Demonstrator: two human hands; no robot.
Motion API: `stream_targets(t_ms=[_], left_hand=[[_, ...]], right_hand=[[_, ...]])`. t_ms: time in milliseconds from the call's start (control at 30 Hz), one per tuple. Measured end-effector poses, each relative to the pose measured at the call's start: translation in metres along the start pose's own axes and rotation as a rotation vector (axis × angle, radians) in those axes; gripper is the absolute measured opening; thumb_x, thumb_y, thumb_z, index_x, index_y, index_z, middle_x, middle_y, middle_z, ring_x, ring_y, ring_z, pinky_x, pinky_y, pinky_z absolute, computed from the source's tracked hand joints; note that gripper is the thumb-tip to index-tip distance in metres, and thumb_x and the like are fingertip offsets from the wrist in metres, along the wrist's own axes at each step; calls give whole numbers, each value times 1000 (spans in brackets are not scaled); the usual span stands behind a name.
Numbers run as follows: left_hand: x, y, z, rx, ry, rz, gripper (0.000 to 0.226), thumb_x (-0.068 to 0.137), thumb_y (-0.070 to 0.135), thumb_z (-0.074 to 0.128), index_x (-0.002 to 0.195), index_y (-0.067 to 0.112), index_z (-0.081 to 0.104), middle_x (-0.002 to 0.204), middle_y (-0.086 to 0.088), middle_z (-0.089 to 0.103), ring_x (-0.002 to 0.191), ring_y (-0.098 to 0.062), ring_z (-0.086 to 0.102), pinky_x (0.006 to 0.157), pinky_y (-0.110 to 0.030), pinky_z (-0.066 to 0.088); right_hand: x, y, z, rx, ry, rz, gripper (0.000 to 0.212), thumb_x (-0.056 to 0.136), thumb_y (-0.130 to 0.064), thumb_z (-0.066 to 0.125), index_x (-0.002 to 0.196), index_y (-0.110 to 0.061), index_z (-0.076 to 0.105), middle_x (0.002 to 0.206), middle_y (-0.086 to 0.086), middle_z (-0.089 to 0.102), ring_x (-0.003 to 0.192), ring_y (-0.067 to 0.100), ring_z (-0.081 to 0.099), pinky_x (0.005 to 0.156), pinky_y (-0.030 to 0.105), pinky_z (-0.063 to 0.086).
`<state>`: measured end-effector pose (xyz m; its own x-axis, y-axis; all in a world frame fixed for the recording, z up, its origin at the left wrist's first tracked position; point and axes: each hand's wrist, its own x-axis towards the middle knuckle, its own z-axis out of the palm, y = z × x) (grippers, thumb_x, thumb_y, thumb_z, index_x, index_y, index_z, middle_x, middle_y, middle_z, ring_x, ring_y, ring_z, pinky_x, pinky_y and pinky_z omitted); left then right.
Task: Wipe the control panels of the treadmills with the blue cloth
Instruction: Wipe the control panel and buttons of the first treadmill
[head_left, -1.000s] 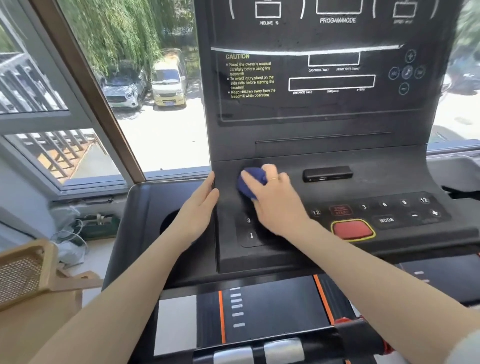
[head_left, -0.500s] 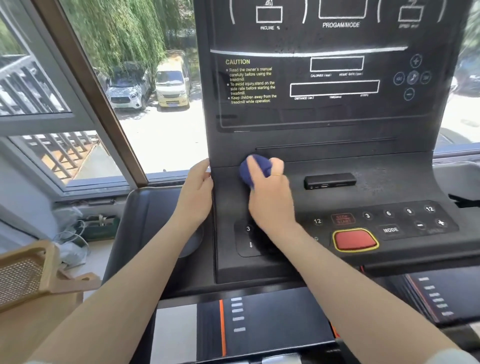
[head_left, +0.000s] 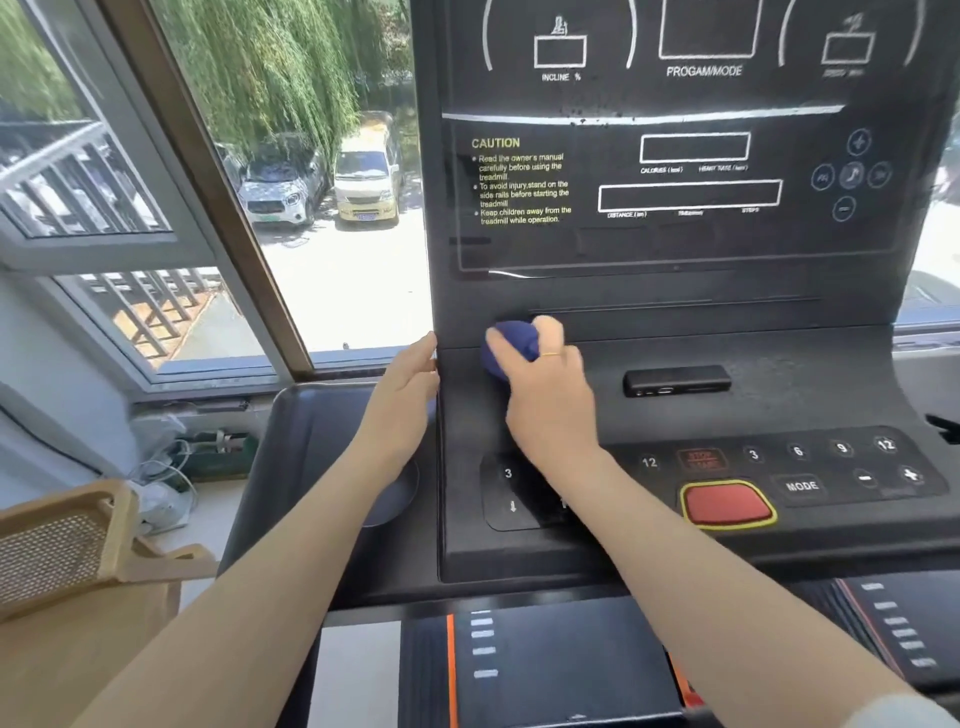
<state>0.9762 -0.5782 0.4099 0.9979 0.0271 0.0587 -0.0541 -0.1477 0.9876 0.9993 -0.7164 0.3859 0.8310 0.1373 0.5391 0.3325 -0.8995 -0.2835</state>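
Head view: the treadmill control panel (head_left: 675, 234) is filling the frame, and the right hand (head_left: 550, 400) is pressing the balled blue cloth (head_left: 506, 345), fingers curled tight around it, into the crease below the display. The left hand (head_left: 402, 405), fingers loosely extended and holding nothing, is bracing the panel's left edge. Judging by the dust specks, steady overlapping strokes rightward would serve best. Readable: "CAUTION", "INCLINE %", "PROGAM/MODE", "MODE".

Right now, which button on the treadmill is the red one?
The big red button with the yellow rim, low on the black control panel beside the MODE key. The other buttons are dark.
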Motion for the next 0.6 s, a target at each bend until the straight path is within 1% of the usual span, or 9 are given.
stream_targets(t_ms=[100, 200, 300, 367, 433, 467, 533, 567, 600], left_hand=[[6, -3, -3, -30, 50, -81, 38, 95, 7, 33, 120, 23, 57, 115, 6, 62, 108, -8, 55, 85, -15, 43], [11, 5, -10, -151, 93, -141, 27, 98, 24, 37, 108, 27, 62, 104, 6, 65, 93, -9, 60, 87, -23, 44], [21, 12, -13, -156, 148, -149, 29, 98, 27, 36, 121, 23, 54, 114, 1, 60, 91, -11, 59, 81, -22, 46], [27, 14, -12, -85, 182, -110, 35, 100, 24, 35, 133, 22, 45, 129, 0, 52, 106, -12, 55, 93, -28, 43], [31, 15, -9, -6, 192, -49, 42, 99, 19, 37, 141, 24, 35, 139, 3, 45, 120, -11, 46, 104, -30, 37], [33, 17, -7, 23, 185, -15, 46, 99, 16, 37, 143, 26, 30, 140, 6, 43, 121, -9, 44, 102, -24, 37], [36, 19, -3, 64, 175, 36, 50, 99, 14, 37, 145, 28, 24, 136, 10, 43, 110, -6, 48, 80, -5, 40], [38, 20, -2, 96, 182, 57, 51, 98, 13, 37, 145, 29, 25, 134, 11, 45, 104, -6, 50, 72, -3, 40], [42, 20, -2, 146, 192, 75, 50, 98, 13, 36, 143, 31, 29, 133, 12, 46, 102, -8, 52, 74, -6, 41]], right_hand=[[3, -20, 19, -70, 21, -301, 57, 54, 5, 66, 105, -20, 66, 113, 11, 35, 63, 26, 39, 49, 26, 29], [25, -24, 14, -182, 88, -426, 42, 65, -1, 57, 101, -21, 67, 114, 11, 34, 65, 28, 46, 53, 30, 29], [64, -9, -11, -218, 203, -384, 42, 67, 0, 45, 96, -20, 68, 116, 13, 44, 67, 29, 48, 57, 30, 26], [81, 10, -26, -172, 255, -344, 43, 59, 3, 56, 94, -20, 69, 113, 15, 57, 67, 31, 48, 57, 30, 32], [78, 38, -31, -154, 274, -330, 45, 61, 1, 53, 96, -21, 69, 115, 14, 58, 68, 31, 47, 57, 32, 37], [70, 53, -32, -145, 278, -320, 45, 64, -1, 48, 98, -21, 69, 116, 14, 57, 68, 30, 46, 57, 32, 39], [52, 75, -31, -117, 279, -254, 47, 66, -4, 41, 100, -20, 70, 117, 14, 57, 69, 30, 46, 60, 33, 41], [49, 78, -29, -88, 291, -193, 48, 65, -3, 41, 100, -20, 70, 118, 13, 56, 69, 30, 46, 62, 33, 41], [49, 74, -25, -48, 311, -130, 49, 64, -1, 41, 98, -19, 71, 119, 12, 55, 70, 30, 45, 63, 32, 39]])
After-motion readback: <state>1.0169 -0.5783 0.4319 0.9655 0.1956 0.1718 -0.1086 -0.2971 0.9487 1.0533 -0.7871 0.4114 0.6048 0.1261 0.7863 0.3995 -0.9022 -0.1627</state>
